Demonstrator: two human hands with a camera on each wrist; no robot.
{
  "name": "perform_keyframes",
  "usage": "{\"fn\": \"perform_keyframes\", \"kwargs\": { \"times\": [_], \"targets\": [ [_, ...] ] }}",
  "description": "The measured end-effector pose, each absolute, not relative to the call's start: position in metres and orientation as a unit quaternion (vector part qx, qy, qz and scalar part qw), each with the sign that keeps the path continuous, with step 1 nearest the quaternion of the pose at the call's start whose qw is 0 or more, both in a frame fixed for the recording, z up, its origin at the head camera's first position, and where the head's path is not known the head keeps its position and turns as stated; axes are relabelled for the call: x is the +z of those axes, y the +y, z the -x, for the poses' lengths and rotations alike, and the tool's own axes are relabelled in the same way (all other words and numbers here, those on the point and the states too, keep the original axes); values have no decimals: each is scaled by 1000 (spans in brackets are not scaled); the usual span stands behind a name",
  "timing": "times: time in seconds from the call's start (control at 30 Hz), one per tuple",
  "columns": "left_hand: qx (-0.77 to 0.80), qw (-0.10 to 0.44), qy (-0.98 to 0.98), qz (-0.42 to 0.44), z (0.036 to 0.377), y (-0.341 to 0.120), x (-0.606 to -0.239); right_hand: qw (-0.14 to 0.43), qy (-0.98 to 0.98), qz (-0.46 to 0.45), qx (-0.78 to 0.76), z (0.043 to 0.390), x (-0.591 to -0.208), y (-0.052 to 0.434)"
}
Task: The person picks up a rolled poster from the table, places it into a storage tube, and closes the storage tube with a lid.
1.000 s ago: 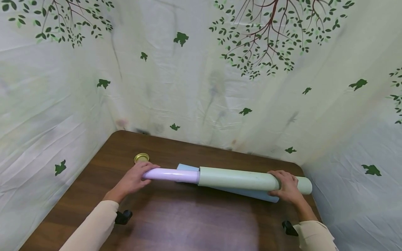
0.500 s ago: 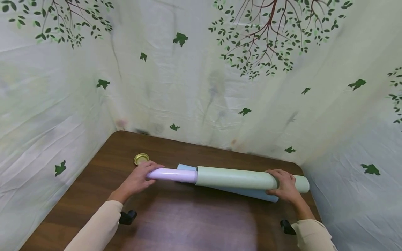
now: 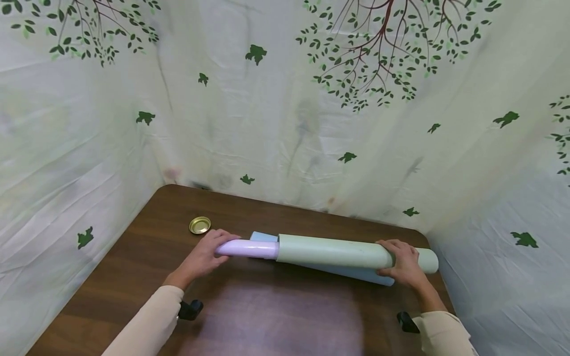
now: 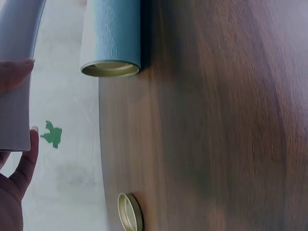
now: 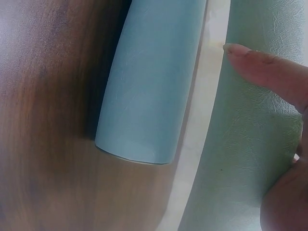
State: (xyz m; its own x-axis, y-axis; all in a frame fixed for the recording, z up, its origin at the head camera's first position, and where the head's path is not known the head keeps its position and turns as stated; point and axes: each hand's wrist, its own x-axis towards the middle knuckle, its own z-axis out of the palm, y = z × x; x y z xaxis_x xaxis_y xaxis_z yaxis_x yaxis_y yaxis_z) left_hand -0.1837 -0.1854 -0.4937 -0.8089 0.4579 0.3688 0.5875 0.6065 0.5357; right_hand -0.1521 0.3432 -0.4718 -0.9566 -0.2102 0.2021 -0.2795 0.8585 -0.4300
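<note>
A pale green tube (image 3: 334, 251) is held level above the table, with my right hand (image 3: 404, 261) gripping it near its right end. Out of its open left end sticks a lilac tube (image 3: 254, 249), partly inside the green one. My left hand (image 3: 209, 254) grips the lilac tube's outer end, thumb and fingers on opposite sides. Below and behind them a blue tube (image 3: 356, 275) lies slantwise on the table; in the left wrist view the blue tube (image 4: 115, 33) shows an open, gold-rimmed end. The lilac tube's inner part is hidden.
A round gold lid (image 3: 200, 225) lies on the brown wooden table (image 3: 240, 210), left of the tubes and beyond my left hand. White cloth (image 3: 285, 123) printed with leaves and branches hangs around the table's back and sides.
My left hand has moved right, sliding the lilac tube deeper into the green one, so less of it shows. The green tube and right hand shifted slightly left.
</note>
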Motion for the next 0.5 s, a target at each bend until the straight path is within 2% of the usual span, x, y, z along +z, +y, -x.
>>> {"fn": "perform_keyframes", "kwargs": {
  "times": [0.5],
  "targets": [
    [-334,84,-889,302,186,-164,-493,86,-957,-135,240,154,-474,340]
  ]
}}
